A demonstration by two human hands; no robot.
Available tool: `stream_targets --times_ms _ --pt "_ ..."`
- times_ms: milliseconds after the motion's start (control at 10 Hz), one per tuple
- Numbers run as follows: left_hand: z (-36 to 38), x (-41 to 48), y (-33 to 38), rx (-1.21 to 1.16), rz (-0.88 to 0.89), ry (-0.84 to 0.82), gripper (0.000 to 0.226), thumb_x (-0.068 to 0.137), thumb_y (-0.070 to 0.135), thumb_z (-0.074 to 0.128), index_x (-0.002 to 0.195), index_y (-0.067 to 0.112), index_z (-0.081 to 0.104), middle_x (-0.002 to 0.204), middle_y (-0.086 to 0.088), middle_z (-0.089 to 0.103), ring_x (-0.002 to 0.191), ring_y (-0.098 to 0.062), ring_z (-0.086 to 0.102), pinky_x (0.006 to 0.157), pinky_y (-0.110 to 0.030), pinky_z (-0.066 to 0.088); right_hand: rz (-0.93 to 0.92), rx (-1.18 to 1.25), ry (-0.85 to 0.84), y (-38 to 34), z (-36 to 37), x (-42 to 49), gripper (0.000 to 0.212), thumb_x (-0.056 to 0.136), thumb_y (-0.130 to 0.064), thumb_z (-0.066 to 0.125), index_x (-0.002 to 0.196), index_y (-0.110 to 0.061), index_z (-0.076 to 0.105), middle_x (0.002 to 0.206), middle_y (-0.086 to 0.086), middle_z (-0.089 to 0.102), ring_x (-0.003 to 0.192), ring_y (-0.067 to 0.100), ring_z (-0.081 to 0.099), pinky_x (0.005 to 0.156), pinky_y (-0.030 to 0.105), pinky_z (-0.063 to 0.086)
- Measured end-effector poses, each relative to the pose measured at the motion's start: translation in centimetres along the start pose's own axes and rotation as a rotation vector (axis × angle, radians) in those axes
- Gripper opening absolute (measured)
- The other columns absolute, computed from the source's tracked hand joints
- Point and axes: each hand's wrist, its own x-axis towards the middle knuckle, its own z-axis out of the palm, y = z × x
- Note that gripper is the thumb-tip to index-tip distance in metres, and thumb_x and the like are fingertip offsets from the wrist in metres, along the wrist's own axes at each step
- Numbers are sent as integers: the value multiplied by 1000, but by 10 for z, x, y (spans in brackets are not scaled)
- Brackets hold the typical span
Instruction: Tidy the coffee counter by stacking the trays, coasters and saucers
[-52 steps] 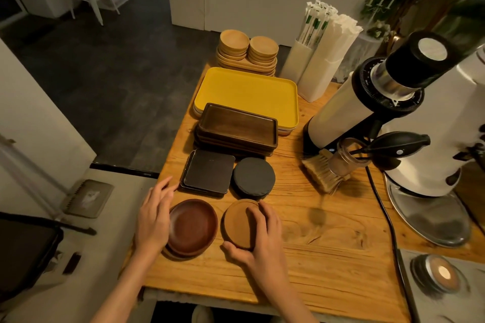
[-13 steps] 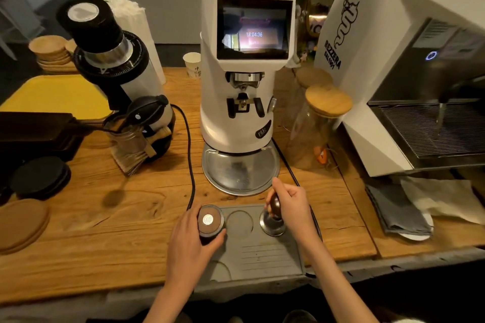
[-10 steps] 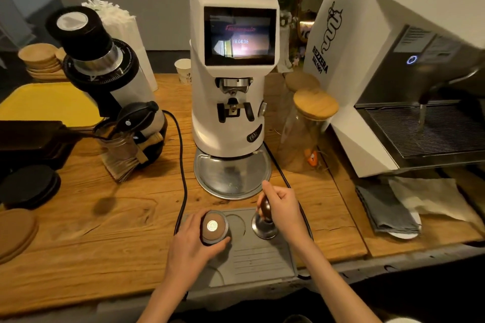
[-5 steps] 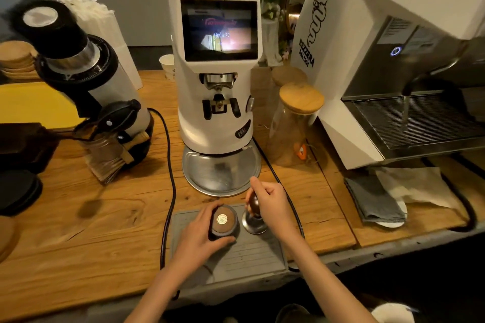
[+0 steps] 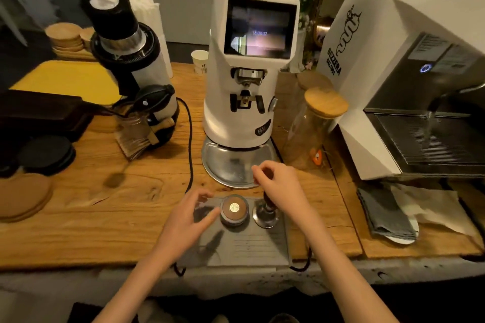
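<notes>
Both hands are lifting off the tools gripped a moment ago. Far left: two saucer stacks (image 5: 64,37) upper left, one yellow tray (image 5: 65,78), one dark tray stack (image 5: 39,113), one black coaster stack (image 5: 46,152), one tan coaster stack (image 5: 22,198) lower left, all sitting untouched. Left hand (image 5: 187,221) is hovering, fingers spread, holding nothing, just beside one distributor (image 5: 234,209) on the grey mat (image 5: 252,246). Right hand (image 5: 279,183) is hovering over one tamper (image 5: 266,214), fingers loosely curled, empty.
</notes>
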Motion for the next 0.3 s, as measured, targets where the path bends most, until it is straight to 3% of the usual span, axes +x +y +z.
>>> stream_targets --times_ms 100,200,300 --pt "-27 -12 3 -166 -48 83 16 85 41 61 91 26 63 90 7 66 88 -6 62 85 -42 52 -84 119 -27 -26 4 12 32 97 -36 54 69 -24 63 65 -7 66 62 -1 60 59 11 44" --pt "-56 -31 -2 -392 -78 144 35 79 53 64 78 18 67 78 -3 67 81 -27 62 80 -47 49 -126 239 -119 -54 24 20 33 98 -33 54 70 -20 63 63 -3 64 61 0 59 60 13 46" --pt "-83 -45 -9 -505 -123 262 30 82 44 61 63 21 62 65 -2 58 66 -25 56 65 -38 46 -133 271 -221 -76 51 24 37 99 -35 52 69 -18 61 58 -5 59 55 1 54 59 17 45"
